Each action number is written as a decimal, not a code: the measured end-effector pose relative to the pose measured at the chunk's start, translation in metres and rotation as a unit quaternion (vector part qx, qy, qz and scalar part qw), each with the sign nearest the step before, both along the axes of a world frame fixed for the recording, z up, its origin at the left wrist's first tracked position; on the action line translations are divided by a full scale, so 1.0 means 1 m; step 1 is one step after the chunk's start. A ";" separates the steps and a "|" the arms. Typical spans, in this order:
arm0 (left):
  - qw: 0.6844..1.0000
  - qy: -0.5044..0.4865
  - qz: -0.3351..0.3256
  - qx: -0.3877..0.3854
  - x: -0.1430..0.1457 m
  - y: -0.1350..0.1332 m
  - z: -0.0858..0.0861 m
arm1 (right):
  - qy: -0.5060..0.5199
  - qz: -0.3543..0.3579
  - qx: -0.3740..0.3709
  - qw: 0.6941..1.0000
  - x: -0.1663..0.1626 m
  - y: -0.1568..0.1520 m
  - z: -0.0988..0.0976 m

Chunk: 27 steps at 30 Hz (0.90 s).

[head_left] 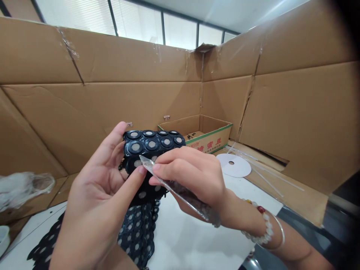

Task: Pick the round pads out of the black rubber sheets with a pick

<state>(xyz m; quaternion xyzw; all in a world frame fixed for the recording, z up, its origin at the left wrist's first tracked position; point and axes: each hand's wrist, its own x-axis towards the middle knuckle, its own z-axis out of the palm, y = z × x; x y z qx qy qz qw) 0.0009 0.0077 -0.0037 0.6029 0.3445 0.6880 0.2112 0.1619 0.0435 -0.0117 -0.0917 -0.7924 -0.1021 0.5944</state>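
While closed, right grip (194, 172) around tool (182, 192).

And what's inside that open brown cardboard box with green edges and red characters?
Small black ring shapes against a brown surface show inside the box. Its near wall and the black sheet of grey-centred round discs hide the lower part; contents there can't be seen.

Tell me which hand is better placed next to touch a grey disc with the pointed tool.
Probably the right hand: its fingers grip the pointed tool, tip over the black disc-studded sheet. The left hand is busy holding that sheet.
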 end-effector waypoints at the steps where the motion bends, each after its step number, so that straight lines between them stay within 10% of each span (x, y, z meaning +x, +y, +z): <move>1: 1.000 0.003 0.001 -0.003 0.001 0.000 0.000 | 0.002 -0.002 0.004 1.000 0.000 0.000 0.000; 16: 1.000 0.000 0.028 0.011 0.030 -0.001 0.011 | 0.063 -0.159 0.057 0.984 -0.021 0.005 0.009; 23: 1.000 0.014 -0.013 -0.012 0.042 0.001 0.010 | 0.038 -0.153 -0.017 0.987 -0.014 0.014 0.014; 27: 0.998 -0.017 -0.062 -0.030 0.042 0.000 0.011 | 0.092 -0.096 0.082 0.988 -0.008 0.027 0.006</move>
